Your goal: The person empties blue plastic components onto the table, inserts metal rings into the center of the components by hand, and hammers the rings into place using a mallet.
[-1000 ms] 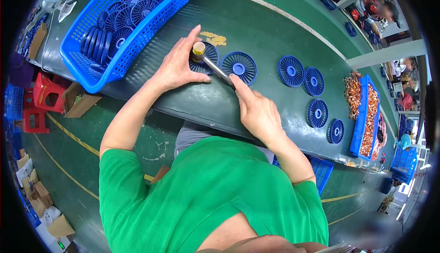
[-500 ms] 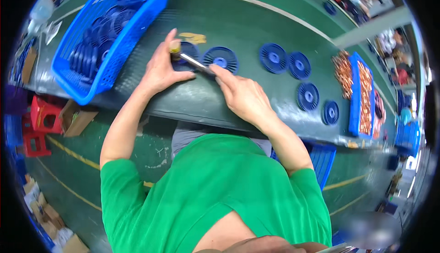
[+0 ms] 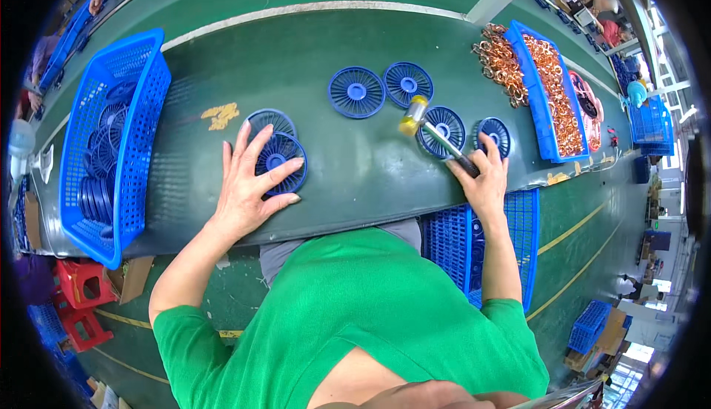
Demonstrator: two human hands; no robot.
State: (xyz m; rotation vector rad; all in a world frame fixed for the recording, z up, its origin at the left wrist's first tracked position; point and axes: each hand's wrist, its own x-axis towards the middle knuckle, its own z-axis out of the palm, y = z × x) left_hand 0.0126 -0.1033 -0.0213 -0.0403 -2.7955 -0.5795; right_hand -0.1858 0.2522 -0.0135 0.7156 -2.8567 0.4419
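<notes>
My left hand (image 3: 248,187) lies with spread fingers on a round blue spoked plastic disc (image 3: 275,160). That disc partly overlaps a second blue disc (image 3: 272,119) just beyond it. In my right hand (image 3: 486,181) is a small mallet (image 3: 440,139) with yellow ends on its head, gripped by the dark handle. The mallet passes above a blue disc (image 3: 443,122), and its head points up and left. Under the fingertips of my right hand is another disc (image 3: 495,135). Two more, a left one (image 3: 355,91) and a right one (image 3: 409,83), lie farther back, edge to edge.
A blue perforated basket (image 3: 152,142) of discs stands left on the green table (image 3: 348,179). At the far right, a blue tray (image 3: 535,105) holds copper-coloured rings, with a loose pile (image 3: 500,61) beside it. Below the table edge are blue crates (image 3: 526,239); red stools (image 3: 81,283) stand left.
My right hand has carried the mallet away from my left hand to the discs on the right. The two discs by my left hand went from side by side to overlapping. The view has shifted.
</notes>
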